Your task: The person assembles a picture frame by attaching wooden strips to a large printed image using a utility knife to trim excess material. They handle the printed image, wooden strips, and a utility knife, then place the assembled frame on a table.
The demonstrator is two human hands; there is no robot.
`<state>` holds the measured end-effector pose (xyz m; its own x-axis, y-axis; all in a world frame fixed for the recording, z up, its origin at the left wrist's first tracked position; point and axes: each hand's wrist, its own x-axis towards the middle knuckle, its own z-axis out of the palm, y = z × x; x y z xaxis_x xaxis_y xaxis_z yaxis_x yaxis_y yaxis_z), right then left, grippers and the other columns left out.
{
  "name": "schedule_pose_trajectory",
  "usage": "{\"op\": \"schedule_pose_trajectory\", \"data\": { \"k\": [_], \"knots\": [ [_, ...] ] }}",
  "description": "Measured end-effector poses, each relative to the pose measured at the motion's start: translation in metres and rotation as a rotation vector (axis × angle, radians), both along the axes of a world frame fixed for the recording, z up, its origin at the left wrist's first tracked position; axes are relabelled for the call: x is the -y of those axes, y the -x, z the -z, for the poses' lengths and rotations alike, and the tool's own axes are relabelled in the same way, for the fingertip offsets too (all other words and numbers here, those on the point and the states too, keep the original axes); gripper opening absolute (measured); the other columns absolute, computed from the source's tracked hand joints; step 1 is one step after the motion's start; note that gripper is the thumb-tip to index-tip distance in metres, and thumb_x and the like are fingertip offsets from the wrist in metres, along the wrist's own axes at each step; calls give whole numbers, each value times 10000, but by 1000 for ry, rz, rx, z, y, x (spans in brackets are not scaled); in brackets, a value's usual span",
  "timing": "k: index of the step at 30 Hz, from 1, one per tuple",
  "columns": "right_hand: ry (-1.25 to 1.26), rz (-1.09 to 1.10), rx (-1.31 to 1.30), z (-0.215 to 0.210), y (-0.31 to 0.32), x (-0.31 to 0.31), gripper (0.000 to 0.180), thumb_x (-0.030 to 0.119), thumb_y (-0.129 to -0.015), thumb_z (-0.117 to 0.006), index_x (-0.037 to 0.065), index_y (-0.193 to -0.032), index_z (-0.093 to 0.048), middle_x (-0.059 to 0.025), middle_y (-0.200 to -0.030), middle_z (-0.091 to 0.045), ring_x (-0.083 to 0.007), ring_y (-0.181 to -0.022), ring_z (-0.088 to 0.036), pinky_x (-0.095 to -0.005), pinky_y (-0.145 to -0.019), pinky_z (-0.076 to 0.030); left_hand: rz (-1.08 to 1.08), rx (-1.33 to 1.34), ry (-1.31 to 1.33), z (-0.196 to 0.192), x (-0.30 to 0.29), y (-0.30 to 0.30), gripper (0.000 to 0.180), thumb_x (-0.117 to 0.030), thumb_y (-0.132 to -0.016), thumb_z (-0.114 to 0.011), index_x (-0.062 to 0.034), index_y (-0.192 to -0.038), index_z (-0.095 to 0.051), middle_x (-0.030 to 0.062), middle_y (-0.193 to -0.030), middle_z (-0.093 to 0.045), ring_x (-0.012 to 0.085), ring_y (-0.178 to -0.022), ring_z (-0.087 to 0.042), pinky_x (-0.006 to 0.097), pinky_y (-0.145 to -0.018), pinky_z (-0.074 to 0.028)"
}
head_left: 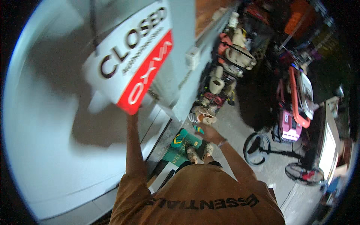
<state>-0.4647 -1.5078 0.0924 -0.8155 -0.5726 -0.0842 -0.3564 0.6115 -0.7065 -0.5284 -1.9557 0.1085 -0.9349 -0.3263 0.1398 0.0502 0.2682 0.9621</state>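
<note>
A white and red hanging sign [142, 48] with large dark lettering fills the upper left, tilted and slightly blurred. A dark cord [93, 26] runs down to its left edge. My left forearm reaches up to the sign's lower corner; my left hand is almost wholly hidden behind the board, so its grip does not show. The pale door or wall panel [48, 157] behind carries a broad shadow. Lower and to the right, my right hand [209, 134] hangs in the air with fingers loosely apart and nothing visible in it. Its wrist wears a band.
A green doormat [179, 154] with a green and yellow flip-flop [179, 138] lies by the doorway, near my clogs [192, 153]. Footwear [217, 85] is piled along the wall. At right stand a wheeled item [256, 148] and a pink plastic box [289, 125].
</note>
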Motion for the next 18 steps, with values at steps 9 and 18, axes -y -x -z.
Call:
{"op": "schedule_pose_trajectory", "data": {
  "k": [9, 18],
  "knots": [
    [-555, 936, 855, 159, -414, -234, 336, 346, -941, -569, 72, -1056, -725, -183, -1022, -726, -400, -973, -687, -469, -849, -566, -99, -97, 714, 65, -35, -36, 608, -139, -942, -579, 22, -1495, -386, 262, -1517, -415, 403, -1359, -464, 452, -1124, -373],
    [7, 1686, 1041, 179, -572, -244, 428, 398, -955, -577, 0, -908, -728, -259, -889, -698, -392, -895, -700, -470, -744, -571, 1007, 799, 261, 232, -338, -197, 265, -205, -965, -635, 11, -1115, -672, 16, -805, -626, 129, -717, -580, 267, -656, -495]
  ]
}}
